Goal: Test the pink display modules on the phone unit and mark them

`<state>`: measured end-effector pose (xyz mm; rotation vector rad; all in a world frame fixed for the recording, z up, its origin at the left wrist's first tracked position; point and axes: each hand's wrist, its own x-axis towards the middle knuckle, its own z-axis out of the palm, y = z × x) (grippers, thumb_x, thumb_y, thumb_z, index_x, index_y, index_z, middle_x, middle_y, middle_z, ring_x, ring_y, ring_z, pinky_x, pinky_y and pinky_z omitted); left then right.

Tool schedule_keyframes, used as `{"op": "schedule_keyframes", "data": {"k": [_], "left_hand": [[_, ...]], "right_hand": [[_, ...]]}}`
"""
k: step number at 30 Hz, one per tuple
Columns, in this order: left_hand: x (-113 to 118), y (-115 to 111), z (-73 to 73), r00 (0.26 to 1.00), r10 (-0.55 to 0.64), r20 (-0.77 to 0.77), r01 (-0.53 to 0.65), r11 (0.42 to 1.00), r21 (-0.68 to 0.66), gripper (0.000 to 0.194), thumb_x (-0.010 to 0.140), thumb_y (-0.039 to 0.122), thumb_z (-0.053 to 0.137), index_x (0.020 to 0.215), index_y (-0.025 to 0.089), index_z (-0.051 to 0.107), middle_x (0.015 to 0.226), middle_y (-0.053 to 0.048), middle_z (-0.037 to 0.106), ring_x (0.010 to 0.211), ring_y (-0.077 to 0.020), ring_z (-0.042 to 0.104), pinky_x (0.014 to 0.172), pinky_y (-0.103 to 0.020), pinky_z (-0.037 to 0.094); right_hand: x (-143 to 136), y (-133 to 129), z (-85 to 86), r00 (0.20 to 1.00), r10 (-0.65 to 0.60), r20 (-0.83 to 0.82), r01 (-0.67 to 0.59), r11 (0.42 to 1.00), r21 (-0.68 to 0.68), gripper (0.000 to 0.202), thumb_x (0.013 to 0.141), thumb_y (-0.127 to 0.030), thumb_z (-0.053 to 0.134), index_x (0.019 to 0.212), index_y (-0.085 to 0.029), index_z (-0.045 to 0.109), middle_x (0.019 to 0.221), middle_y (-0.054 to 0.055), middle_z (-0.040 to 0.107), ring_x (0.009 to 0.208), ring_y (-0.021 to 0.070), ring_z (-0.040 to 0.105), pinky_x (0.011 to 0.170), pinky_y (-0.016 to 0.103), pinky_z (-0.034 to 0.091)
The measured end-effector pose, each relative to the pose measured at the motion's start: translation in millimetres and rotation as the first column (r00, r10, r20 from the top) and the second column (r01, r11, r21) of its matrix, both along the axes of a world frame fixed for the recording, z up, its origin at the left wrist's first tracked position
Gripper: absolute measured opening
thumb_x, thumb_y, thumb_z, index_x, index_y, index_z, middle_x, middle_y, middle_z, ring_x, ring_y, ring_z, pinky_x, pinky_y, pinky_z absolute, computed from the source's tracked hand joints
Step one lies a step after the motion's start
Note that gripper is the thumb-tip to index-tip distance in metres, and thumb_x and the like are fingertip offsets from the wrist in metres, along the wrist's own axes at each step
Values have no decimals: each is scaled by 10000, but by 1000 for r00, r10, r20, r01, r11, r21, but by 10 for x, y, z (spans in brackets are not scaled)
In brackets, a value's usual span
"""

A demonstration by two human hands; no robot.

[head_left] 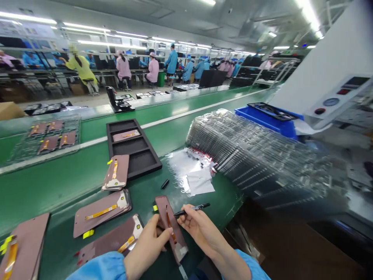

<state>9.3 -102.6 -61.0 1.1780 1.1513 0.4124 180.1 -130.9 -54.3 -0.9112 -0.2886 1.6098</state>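
My left hand (151,242) is closed on a thin brownish display panel (171,229) with an orange flex cable and a yellow tab, held tilted above the bench. A black marker pen (201,206) sits in the pinch of my right hand (201,229), its tip end near the panel's edge. The pen's black cap (164,184) lies apart on the green bench. To the left are stacked panels of the same sort (100,212), with another panel (107,237) close by my left wrist and a further pile (116,173) against a black tray.
The black compartment tray (145,163) has one panel inside. Clear plastic trays are stacked high (247,136) on the right, beside a blue bin (268,122). Clear film and white paper (201,182) lie before them. A clear tray of panels (52,136) is far left. Co-workers sit behind.
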Motion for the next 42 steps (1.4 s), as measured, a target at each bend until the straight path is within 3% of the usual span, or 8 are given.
{"op": "schedule_keyframes", "data": {"k": [5,11,19,23,26,33,37,42], "left_hand": [[-101,251,167,999,9,-37,-6,998,67,214,775,287,596,941,152,595,638,12,614,515,-133,588,453,-216,443],[-876,996,623,924,342,-171,-243,870,429,315,817,276,564,1089,141,649,678,4,629,607,-148,582,501,-210,405],[-1273,1663,551,742,480,-468,-138,792,594,246,792,177,541,956,103,708,794,-98,710,777,-250,665,668,-297,480],[-1098,1626,616,681,507,-528,22,707,707,333,857,227,497,1133,113,644,1126,-179,665,1122,-332,572,931,-405,427],[-697,1452,601,749,334,-573,235,674,700,279,895,257,486,1102,169,652,1103,-122,680,1094,-275,586,958,-365,416],[270,1075,214,720,4,-694,535,633,559,325,809,335,672,1050,119,638,1088,-168,652,1035,-320,607,862,-385,469],[303,1120,138,708,-68,-703,582,620,526,158,841,166,591,982,127,651,1084,-158,645,1045,-300,605,881,-381,459],[98,1026,256,763,-187,-619,590,594,547,148,876,238,569,984,180,654,1023,-76,660,945,-223,630,830,-310,472]], "right_hand": [[227,-61,-137,995,-87,54,87,996,-4,232,684,-391,853,782,-212,742,722,-3,664,743,165,653,845,311,566],[490,-30,-184,977,-61,206,41,994,100,254,729,-439,808,809,-205,750,735,26,672,813,222,660,930,400,547],[302,-3,-170,987,-23,158,7,995,96,269,744,-439,809,809,-195,719,741,3,630,798,184,607,851,346,533],[279,26,-185,982,-49,185,25,991,135,269,770,-442,787,807,-189,704,766,-3,599,788,164,579,779,285,517],[231,112,-149,971,-107,213,75,985,153,299,732,-454,812,780,-190,679,761,-14,569,746,146,552,734,260,501],[141,353,-70,871,-253,422,145,952,270,361,697,-517,806,768,-203,643,623,-34,489,611,127,454,586,237,429],[227,441,-76,808,-332,486,189,929,319,391,692,-552,784,771,-190,660,630,-19,512,598,136,461,565,254,416],[303,508,-108,733,-428,529,266,896,355,454,739,-634,688,741,-181,663,693,14,571,630,164,495,600,289,426]]}}
